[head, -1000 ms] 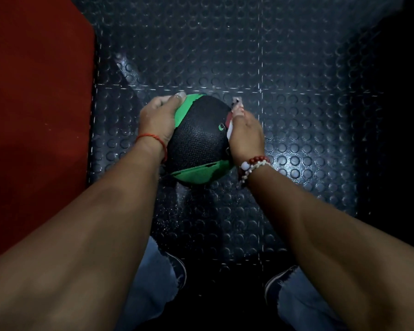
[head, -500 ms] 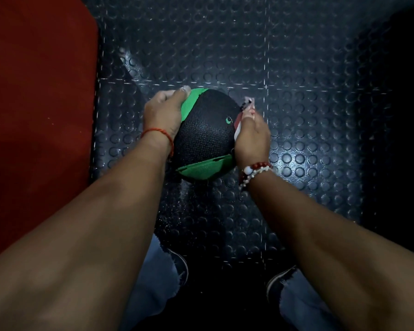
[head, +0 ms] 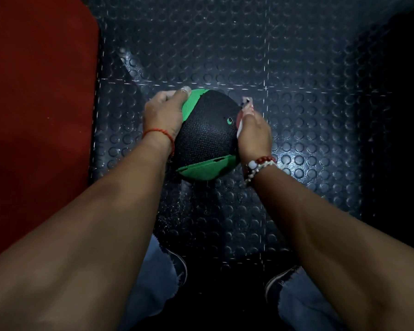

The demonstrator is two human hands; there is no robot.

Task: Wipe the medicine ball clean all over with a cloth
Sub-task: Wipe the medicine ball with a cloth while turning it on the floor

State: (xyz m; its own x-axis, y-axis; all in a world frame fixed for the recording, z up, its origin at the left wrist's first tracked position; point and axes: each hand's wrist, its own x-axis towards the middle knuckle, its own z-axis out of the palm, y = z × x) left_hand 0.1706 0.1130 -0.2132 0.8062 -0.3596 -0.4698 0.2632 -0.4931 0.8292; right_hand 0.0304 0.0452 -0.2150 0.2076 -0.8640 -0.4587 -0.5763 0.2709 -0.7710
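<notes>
A black medicine ball (head: 206,134) with green panels is held between both hands above the studded floor. My left hand (head: 164,114) grips its left side, thumb on the upper green panel. My right hand (head: 253,137) presses a small red-and-white cloth (head: 243,113) against the ball's right side; only a strip of the cloth shows past the fingers. The ball's far and under sides are hidden.
Dark rubber floor tiles (head: 296,68) with round studs lie all around. A red mat (head: 38,115) covers the left side. My shoes (head: 179,268) and jeans legs show at the bottom, right below the ball. The right edge is in deep shadow.
The ball and both hands sit slightly further right and up in the view. The green dot on the ball has shifted a little, and my right hand with the cloth has slid along the ball's right side.
</notes>
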